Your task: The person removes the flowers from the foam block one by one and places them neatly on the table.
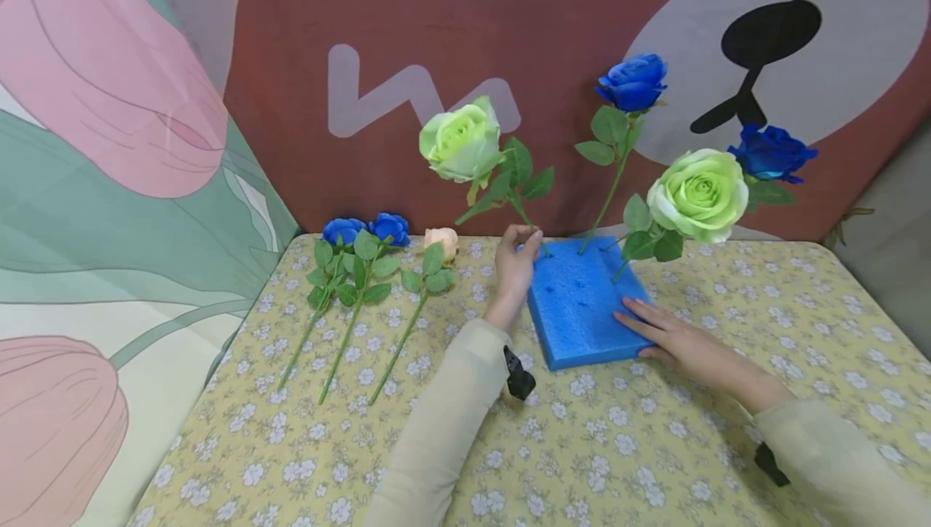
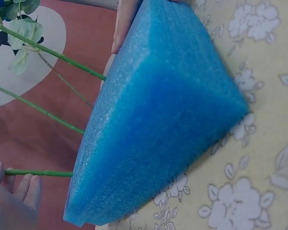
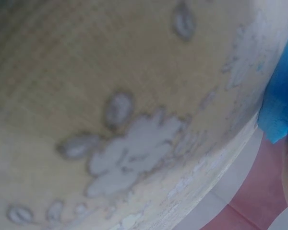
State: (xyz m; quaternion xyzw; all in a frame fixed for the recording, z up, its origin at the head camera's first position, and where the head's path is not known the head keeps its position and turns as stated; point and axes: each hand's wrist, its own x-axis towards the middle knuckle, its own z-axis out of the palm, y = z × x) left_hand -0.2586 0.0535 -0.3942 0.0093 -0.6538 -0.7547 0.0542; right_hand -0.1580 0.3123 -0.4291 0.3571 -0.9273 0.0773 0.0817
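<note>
Where left wrist crops roses (image 2: pixel 48 173), head shows blooms (image 1: pixel 461 141).

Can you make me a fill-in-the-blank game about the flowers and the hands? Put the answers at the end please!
1. The left hand pinches the stem of a rose whose petals are coloured ____.
2. The right hand rests on a foam block coloured ____.
3. The number of roses with stems in the foam block is ____.
4. On the table, beside two blue roses, lies one rose coloured ____.

Missing words: green; blue; four; peach.
</note>
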